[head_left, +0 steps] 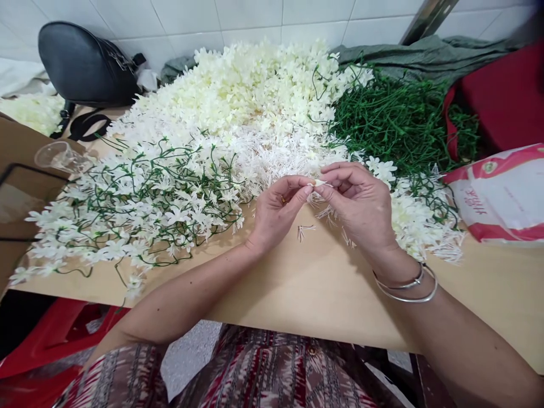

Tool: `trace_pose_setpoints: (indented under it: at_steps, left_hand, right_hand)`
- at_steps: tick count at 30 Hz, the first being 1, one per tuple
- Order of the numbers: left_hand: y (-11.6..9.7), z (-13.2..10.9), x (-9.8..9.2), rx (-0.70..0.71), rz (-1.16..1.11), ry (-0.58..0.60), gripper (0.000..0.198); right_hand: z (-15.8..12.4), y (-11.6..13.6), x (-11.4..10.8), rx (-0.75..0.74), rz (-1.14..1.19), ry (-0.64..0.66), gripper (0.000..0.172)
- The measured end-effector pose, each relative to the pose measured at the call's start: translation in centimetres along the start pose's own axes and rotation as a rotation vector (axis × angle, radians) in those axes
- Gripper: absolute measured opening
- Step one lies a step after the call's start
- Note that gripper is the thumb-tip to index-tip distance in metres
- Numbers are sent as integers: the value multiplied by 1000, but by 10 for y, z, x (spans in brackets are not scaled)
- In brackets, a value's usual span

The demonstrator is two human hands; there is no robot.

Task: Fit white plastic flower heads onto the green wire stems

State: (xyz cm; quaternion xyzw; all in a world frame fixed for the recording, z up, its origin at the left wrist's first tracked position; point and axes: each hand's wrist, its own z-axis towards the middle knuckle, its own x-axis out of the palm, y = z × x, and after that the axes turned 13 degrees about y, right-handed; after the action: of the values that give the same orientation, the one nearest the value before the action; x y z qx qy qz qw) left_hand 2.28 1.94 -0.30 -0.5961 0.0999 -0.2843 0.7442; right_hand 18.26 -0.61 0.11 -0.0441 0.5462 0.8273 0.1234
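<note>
Between my fingertips, over the front of the table, is a small white artificial flower piece (321, 183). My left hand (278, 212) pinches one end of it with thumb and forefinger. From the other side, my right hand (359, 201) grips it too, its fingers curled. Just below lies a loose white stamen sprig (305, 229) on the table. Behind my hands spreads a heap of white stamens (276, 156). Green-stemmed white flowers (157, 198) are piled to the left, and cream petals (246, 85) rise at the back.
Green plastic stems (395, 119) are heaped at the back right, beside a red bag (505, 96) and a pink-and-white package (501, 195). A black backpack (87, 65) leans on the tiled wall. At left are a clear plastic cup (63, 157) and a cardboard box (21, 153).
</note>
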Motion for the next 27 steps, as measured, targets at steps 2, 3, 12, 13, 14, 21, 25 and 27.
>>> trace_pose_setpoints:
  at_steps: [2, 3, 12, 13, 14, 21, 25, 27]
  left_hand:
    - [1, -1, 1, -8, -7, -14, 27]
    - [2, -1, 1, -15, -8, -22, 26]
    - [-1, -4, 6, -64, -14, -45, 15]
    - [-2, -4, 6, -64, -3, -48, 13]
    - [-3, -4, 6, -66, 5, -53, 11]
    - [-4, -1, 7, -115, -76, -3, 30]
    - [0, 2, 0, -140, -178, -44, 31]
    - [2, 5, -4, -139, -219, -68, 32]
  right_hand:
    - [1, 1, 0, 0, -21, -4, 10]
    - [1, 2, 0, 4, -24, -12, 10]
    - [-2, 5, 2, 68, 57, -18, 10]
    - [-1, 6, 2, 73, 55, -18, 11]
    - [-1, 6, 1, 78, 55, -16, 11]
    - [-8, 6, 0, -83, -190, 14, 7]
    - [-3, 14, 1, -216, -367, 128, 13]
    - [3, 29, 1, -285, -432, 156, 19]
